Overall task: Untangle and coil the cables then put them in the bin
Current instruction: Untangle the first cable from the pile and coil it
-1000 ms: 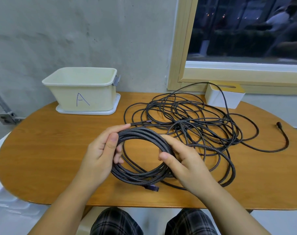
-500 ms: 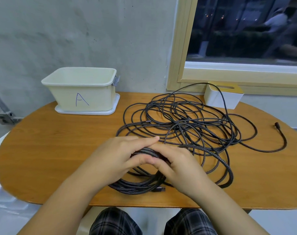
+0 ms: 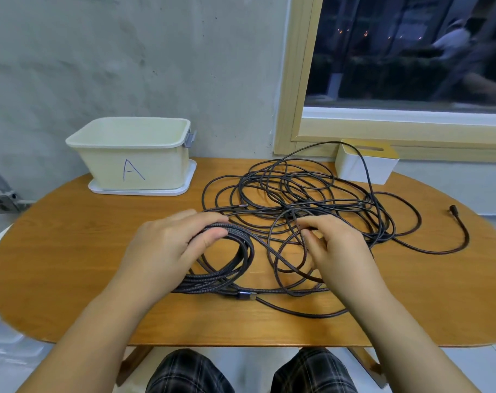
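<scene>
My left hand (image 3: pixel 167 248) is holding the coil (image 3: pixel 227 268) down on the table (image 3: pixel 71 265) so it is not springing apart. My right hand (image 3: pixel 334 251) is pinching a loose cable strand (image 3: pixel 286 245) to feed more in. The tangle (image 3: pixel 298 194) is lying behind, and the bin (image 3: pixel 130 154) is waiting far left.

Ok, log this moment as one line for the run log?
left hand: holds dark braided cable coil on wooden table | right hand: pinches loose strand | cream plastic bin: no cables visible
</scene>
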The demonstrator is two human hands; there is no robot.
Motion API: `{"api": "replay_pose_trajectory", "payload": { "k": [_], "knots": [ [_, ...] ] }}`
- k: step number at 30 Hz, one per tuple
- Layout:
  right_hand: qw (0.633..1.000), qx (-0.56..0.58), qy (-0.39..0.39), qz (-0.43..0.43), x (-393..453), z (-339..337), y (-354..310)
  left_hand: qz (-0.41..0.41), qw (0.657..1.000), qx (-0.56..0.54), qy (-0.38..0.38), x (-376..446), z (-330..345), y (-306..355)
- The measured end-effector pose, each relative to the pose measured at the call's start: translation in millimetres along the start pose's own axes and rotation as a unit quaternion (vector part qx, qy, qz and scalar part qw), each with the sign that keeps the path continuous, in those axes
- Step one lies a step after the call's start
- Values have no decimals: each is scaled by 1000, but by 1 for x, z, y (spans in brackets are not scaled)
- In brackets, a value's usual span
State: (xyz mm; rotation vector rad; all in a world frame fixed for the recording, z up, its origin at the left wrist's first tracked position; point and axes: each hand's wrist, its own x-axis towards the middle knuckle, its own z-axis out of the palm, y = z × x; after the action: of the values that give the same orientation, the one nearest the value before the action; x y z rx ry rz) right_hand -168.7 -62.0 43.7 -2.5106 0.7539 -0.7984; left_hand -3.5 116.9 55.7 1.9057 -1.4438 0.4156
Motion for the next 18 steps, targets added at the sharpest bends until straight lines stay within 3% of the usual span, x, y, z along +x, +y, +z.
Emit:
{"api": "replay_pose_trajectory", "payload": {
  "k": [9,18],
  "knots": [
    [989,-51,-104,92,-5,-12,13,-57,995,-32,71,4,-14,7],
    [985,149,-43,76,-12,-30,-15,-25,999,2,-23,7,-49,19]
  ]
}}
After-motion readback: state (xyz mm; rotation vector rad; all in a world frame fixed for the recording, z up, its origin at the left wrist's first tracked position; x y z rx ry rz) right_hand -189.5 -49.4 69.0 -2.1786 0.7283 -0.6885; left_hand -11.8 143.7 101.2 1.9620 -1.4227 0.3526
